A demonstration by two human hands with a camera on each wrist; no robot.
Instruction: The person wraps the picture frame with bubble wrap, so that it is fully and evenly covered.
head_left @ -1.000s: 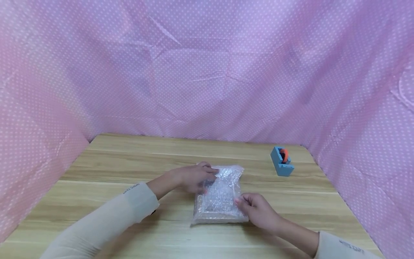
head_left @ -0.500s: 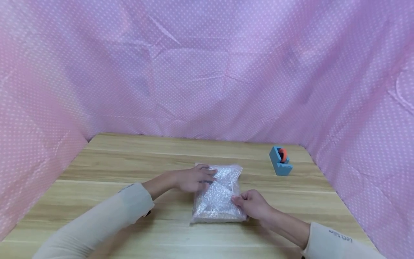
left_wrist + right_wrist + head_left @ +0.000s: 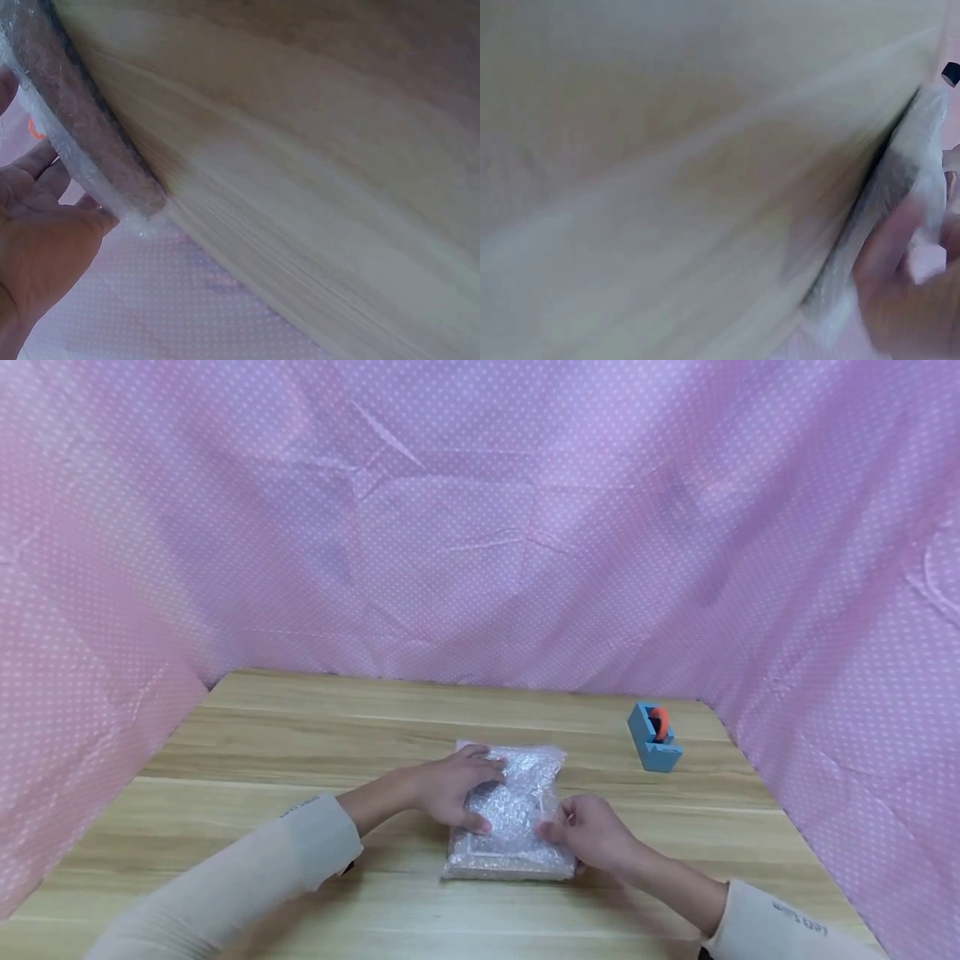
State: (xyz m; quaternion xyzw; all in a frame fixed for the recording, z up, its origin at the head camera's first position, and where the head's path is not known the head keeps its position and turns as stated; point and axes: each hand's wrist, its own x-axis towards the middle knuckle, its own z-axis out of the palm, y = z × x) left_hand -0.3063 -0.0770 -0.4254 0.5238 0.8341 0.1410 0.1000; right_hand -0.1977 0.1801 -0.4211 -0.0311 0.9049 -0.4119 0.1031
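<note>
A flat, rectangular package in clear bubble wrap [image 3: 513,814] lies near the middle of the wooden table, its contents hidden by the wrap. My left hand [image 3: 453,789] rests on the package's left side with spread fingers, thumb lying on the top face. In the left wrist view, that hand's fingers [image 3: 52,176] lie against the wrap, and the package [image 3: 90,124] shows a brownish side edge. At the right side, my right hand [image 3: 596,835] pinches the wrap's edge between thumb and curled fingers. The right wrist view shows this hand [image 3: 907,292] blurred beside the package [image 3: 874,195].
A blue tape dispenser [image 3: 654,750] with an orange roll stands at the back right of the wooden table [image 3: 300,727]. Pink polka-dot cloth [image 3: 480,543] hangs along the table's back and both sides.
The left hand stays on the package, its thumb now stretched out across the top. The right hand keeps its place at the right edge, having shifted slightly inward.
</note>
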